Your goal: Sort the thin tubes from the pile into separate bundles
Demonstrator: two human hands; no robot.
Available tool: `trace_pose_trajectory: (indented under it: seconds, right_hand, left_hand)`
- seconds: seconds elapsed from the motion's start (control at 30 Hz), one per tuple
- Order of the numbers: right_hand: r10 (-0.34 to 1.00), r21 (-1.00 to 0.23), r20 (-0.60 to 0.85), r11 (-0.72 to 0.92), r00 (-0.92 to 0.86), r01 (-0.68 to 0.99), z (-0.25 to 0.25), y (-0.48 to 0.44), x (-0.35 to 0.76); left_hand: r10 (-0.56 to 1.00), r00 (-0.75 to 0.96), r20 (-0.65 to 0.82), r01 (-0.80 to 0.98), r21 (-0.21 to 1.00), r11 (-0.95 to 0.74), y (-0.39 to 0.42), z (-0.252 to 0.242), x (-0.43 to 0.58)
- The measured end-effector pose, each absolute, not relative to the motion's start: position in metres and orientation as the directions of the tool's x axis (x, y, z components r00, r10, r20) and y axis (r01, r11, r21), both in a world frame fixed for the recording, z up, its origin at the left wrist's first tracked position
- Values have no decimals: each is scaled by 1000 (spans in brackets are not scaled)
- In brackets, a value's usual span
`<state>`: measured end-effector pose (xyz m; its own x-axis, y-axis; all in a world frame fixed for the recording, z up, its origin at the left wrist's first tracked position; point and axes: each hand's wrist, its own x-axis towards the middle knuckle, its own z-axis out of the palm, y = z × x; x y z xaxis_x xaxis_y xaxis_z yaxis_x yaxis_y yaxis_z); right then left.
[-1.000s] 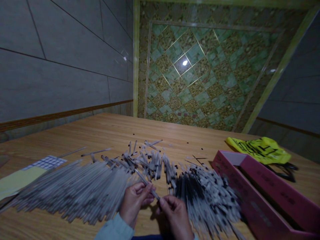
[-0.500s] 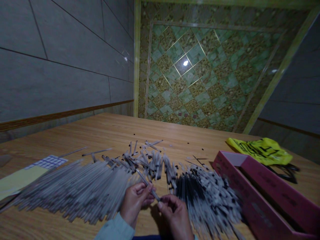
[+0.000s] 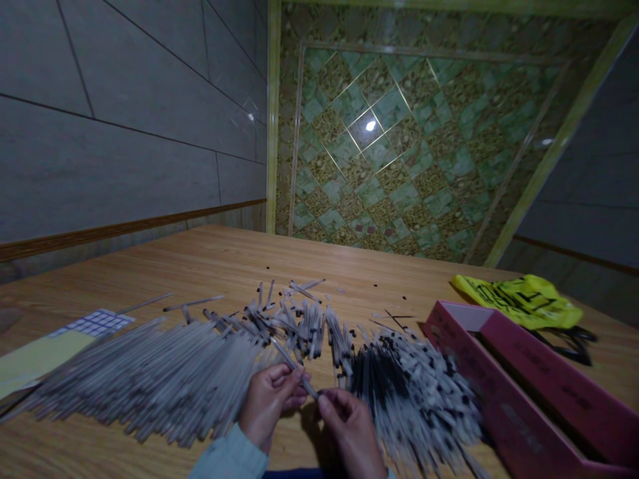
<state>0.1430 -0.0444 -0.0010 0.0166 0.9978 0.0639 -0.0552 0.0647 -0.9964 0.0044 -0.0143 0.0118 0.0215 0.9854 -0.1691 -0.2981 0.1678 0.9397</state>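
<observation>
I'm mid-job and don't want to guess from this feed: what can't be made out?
All in the head view:
Thin tube: near end hidden by the right hand.
Pink box: bottom mostly hidden by its side wall and shadow; print too small and blurred.
Yellow sheet: cut off by the left edge.

At 7 o'clock the sleeve [image 3: 232,456] is pale blue; at 6 the held tube [image 3: 285,358] is grey. The heaped tubes [image 3: 164,379] at 8 are translucent grey-white, the mixed pile [image 3: 424,392] towards 5 white and black. The box [image 3: 499,392] at 4 is dark pink, the bag [image 3: 524,299] at 3 yellow with black lettering.
</observation>
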Motion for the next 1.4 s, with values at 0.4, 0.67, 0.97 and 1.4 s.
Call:
trace_pose_trajectory:
  seconds: [0.4, 0.67, 0.97, 1.4]
  right_hand:
    - [997, -993, 52, 45, -56, -112, 4, -47, 140]
    - [998, -988, 62, 63, 13, -143, -6, -45, 140]
    - [998, -984, 46, 53, 43, -171, -1, -45, 141]
    - [999, -941, -52, -44, 14, -336, -11, -41, 144]
  left_hand:
    - [978, 13, -207, -283, 938, 203, -14, 12, 5]
    - [976, 18, -217, -291, 932, 213, -12, 9, 4]
    - [978, -3, -209, -269, 942, 200, -11, 7, 3]
    - [974, -86, -210, -368, 915, 165, -10, 10, 0]
